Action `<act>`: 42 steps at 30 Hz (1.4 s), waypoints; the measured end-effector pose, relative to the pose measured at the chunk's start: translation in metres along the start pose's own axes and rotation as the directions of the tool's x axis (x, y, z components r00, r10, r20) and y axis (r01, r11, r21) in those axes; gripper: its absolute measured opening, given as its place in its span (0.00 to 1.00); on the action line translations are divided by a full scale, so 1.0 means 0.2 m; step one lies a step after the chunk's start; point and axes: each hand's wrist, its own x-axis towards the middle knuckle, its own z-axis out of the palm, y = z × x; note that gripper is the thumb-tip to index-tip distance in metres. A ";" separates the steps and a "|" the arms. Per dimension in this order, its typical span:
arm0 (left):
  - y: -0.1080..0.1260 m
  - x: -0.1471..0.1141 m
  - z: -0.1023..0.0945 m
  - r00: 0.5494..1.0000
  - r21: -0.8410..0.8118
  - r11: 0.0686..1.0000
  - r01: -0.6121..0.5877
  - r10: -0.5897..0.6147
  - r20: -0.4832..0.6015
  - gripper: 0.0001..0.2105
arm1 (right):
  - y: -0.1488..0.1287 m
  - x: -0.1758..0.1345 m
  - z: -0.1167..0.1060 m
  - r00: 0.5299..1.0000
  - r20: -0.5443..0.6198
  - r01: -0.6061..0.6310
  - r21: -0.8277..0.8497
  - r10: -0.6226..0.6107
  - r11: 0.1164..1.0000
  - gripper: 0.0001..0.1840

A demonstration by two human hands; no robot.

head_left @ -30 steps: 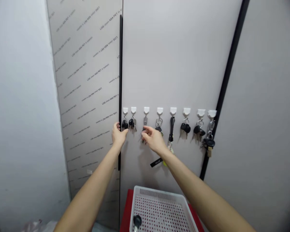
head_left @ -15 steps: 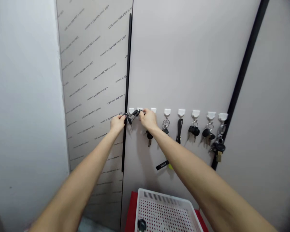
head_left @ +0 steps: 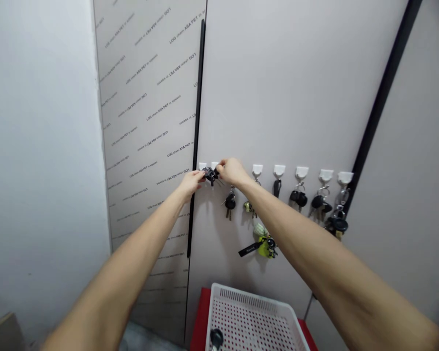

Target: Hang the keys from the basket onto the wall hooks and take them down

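Observation:
A bunch of dark-headed keys (head_left: 209,174) is between my two hands, just below the white hooks at the left end of the row. My left hand (head_left: 192,183) pinches the bunch from the left, beside the black door handle strip. From the right, my right hand (head_left: 231,170) closes its fingertips on the same keys, near the second white hook (head_left: 215,165). Whether a ring sits on that hook is hidden by the fingers. Below my right hand hangs another set of black keys (head_left: 230,201).
More keys (head_left: 299,197) hang from hooks to the right, one bunch with a yellow-green tag (head_left: 264,247) and black strap. Below stands a white perforated basket (head_left: 256,298) on something red (head_left: 201,312), with a dark-headed key (head_left: 216,337) inside. A black vertical strip (head_left: 198,97) runs along the door.
My hands have come closer together, bunching the keys that were stretched out between them. The view has shifted slightly, and the yellow-green tag shows more fully.

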 end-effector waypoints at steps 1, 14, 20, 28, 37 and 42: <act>-0.01 -0.01 0.00 1.000 -0.083 0.996 0.019 -0.018 0.014 0.08 | -0.02 0.02 0.01 0.999 -0.028 0.029 -0.010 -0.029 1.000 0.13; -0.32 -0.38 0.05 0.980 -0.326 0.933 0.153 -0.100 0.172 0.08 | 0.15 -0.50 0.12 0.839 0.282 0.404 0.252 -0.466 0.879 0.11; -0.72 -0.70 0.24 0.837 -0.036 0.884 0.467 -0.429 0.339 0.11 | 0.52 -0.87 0.30 0.717 0.606 0.160 0.339 -0.345 0.927 0.10; -0.39 -0.26 0.34 0.970 0.470 0.878 -0.089 0.184 -0.161 0.19 | 0.51 -0.52 0.07 0.976 -0.208 -0.023 0.179 0.061 0.984 0.21; -0.15 -0.04 0.45 0.986 0.386 0.914 -0.127 0.159 -0.053 0.09 | 0.44 -0.25 -0.03 0.937 -0.292 -0.176 0.080 0.191 0.981 0.12; 0.12 -0.06 0.43 0.975 0.207 0.954 -0.217 0.221 0.006 0.07 | 0.38 -0.21 -0.19 0.936 -0.347 -0.008 0.133 0.054 0.991 0.12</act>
